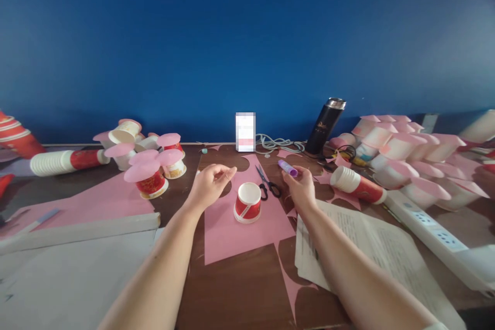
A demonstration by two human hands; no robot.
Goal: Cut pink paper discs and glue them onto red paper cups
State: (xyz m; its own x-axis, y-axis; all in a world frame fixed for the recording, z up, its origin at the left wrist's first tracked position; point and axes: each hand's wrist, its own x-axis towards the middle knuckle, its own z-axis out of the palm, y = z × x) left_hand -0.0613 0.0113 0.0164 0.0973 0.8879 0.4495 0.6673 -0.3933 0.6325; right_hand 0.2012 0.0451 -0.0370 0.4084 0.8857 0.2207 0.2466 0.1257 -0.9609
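Observation:
A red and white paper cup [248, 203] stands on a pink paper sheet [232, 247] between my hands. To its left, my left hand [211, 185] is raised with its thumb and fingertips pressed together; anything between them is too small to make out. My right hand [300, 188] holds a purple glue stick [288, 168] by its near end, to the right of the cup. Black-handled scissors [268, 183] lie behind the cup on the right, their blades pointing away.
Cups topped with pink paper [147, 175] stand at the left, more [417, 160] at the right. A black thermos [326, 125] leans by the blue wall. Stacked cups [358, 184], a power strip [433, 232], printed sheets [359, 247] and a white board [77, 278] lie around.

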